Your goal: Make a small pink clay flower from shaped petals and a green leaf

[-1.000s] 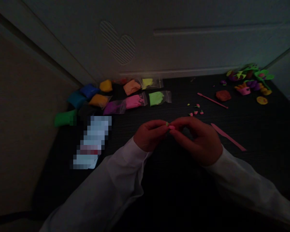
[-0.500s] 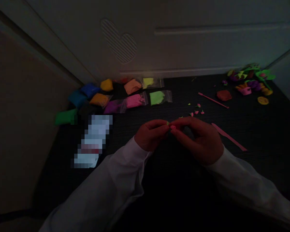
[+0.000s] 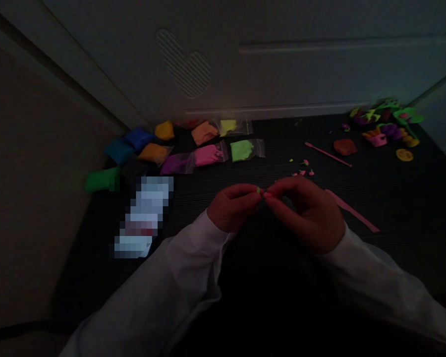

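My left hand (image 3: 235, 206) pinches a tiny bit of green clay (image 3: 258, 190) between thumb and forefinger. Facing it, my right hand (image 3: 307, 210) is closed at the fingertips on a small pink piece of clay (image 3: 268, 195). The two sets of fingertips are almost touching above the dark table. Just beyond my right hand lie several small pink clay buds with green bits (image 3: 305, 162), and a speck of light green clay (image 3: 291, 160). A pink clay knife (image 3: 351, 210) lies to the right of my right hand, partly behind it.
Clay packets, among them a pink one (image 3: 208, 155) and a light green one (image 3: 242, 150), line the back left. A lit phone (image 3: 144, 218) lies left. Back right are a thin pink tool (image 3: 329, 154), a reddish-brown lump (image 3: 344, 147), colourful clay figures (image 3: 390, 130) and a yellow disc (image 3: 405, 154).
My right fingertips have drawn slightly right with the pink piece, widening the small gap to the left fingertips. My left hand stays nearly still on the green clay.
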{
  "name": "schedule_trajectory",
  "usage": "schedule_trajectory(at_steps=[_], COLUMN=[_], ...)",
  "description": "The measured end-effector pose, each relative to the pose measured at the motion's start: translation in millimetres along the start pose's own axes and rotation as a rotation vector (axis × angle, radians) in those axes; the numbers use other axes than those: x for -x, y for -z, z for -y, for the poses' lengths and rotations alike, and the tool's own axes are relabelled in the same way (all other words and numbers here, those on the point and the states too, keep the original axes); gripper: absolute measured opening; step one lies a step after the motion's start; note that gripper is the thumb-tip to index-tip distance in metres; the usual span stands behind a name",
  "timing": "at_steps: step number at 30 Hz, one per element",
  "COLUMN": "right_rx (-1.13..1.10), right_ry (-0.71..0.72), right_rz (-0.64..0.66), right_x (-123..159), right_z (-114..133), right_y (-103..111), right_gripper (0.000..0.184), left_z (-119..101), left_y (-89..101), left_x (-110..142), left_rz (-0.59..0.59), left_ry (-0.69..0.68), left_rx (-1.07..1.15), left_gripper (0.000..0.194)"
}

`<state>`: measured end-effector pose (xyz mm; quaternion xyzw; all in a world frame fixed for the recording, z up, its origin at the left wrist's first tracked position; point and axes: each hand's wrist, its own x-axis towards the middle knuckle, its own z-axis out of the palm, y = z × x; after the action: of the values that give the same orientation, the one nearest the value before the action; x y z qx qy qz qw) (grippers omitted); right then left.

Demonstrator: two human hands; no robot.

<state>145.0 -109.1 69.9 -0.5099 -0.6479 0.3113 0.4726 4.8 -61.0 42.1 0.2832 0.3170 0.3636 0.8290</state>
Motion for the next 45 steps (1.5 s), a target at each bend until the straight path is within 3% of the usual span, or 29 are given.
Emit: schedule_trajectory(at_steps=[45], right_rx=[0.094], right_ry=[0.004], right_rz=[0.046], right_x=[-1.2], right_z=[4.0], right_y=[3.4], right_gripper=[0.014], left_z=[-1.4], left_y=[-3.1], left_x=[1.6], left_rz=[0.051], left_ry=[-0.084], left_rx=[-0.037], left_gripper=[0.015])
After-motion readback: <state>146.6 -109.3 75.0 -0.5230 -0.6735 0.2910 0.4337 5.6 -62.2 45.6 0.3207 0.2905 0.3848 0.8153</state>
